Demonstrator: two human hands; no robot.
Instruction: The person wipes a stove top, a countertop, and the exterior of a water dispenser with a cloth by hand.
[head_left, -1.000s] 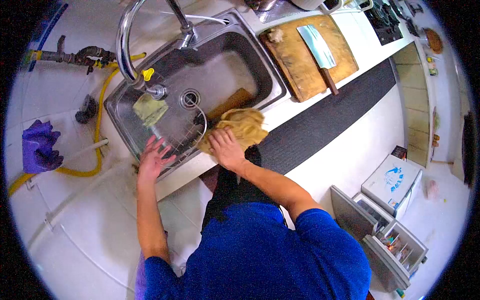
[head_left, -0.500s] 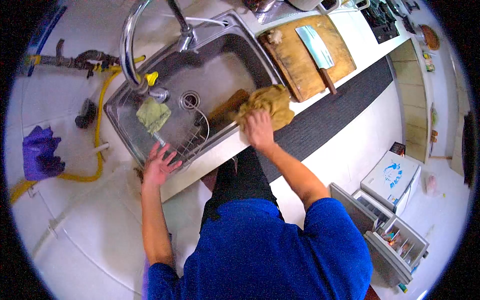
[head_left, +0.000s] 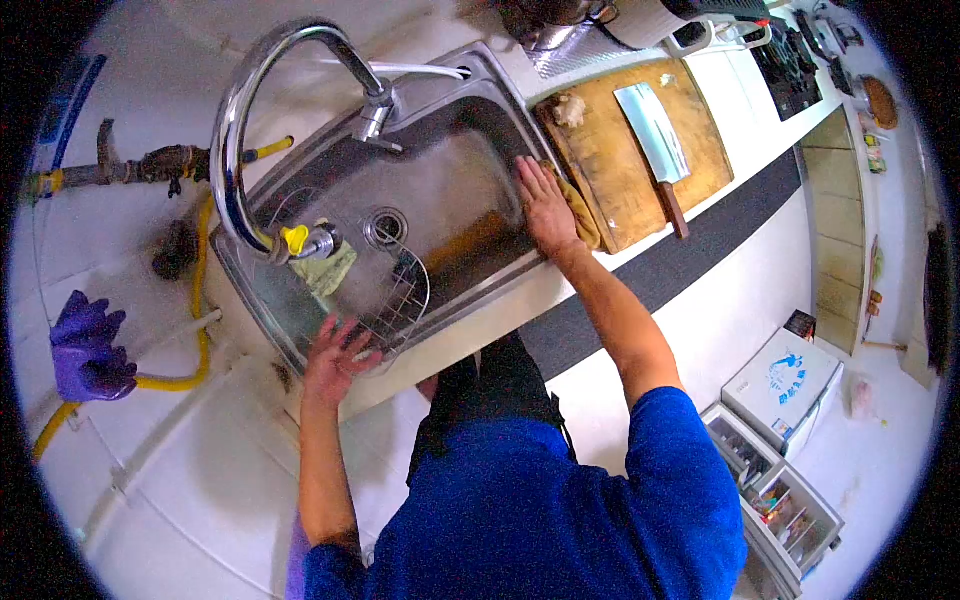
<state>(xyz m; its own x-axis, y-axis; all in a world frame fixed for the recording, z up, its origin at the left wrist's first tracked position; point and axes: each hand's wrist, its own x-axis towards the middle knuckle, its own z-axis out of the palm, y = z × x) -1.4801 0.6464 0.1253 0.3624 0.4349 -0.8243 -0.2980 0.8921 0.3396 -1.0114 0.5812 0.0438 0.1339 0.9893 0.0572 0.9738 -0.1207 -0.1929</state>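
My right hand (head_left: 548,212) presses a tan cloth (head_left: 578,212) against the sink's right rim, beside the cutting board; its fingers lie over the cloth, which is mostly hidden underneath. My left hand (head_left: 337,365) is at the near left corner of the steel sink (head_left: 440,180), fingers spread, with nothing held. Close above it, a pale green cloth (head_left: 325,270) lies in the sink below the faucet head (head_left: 322,241). A wire rack (head_left: 400,308) and a brown object (head_left: 470,240) are also in the basin.
A cleaver (head_left: 655,135) lies on the wooden cutting board (head_left: 600,110) to the right of the sink. A dark mat (head_left: 690,265) runs along the counter edge. Purple gloves (head_left: 88,350) hang at the left. Open drawers (head_left: 790,515) and a white box (head_left: 782,385) stand lower right.
My right hand has moved the tan cloth from the sink's front edge up and right to the rim beside the board. My left hand stays near the corner, fingers still spread.
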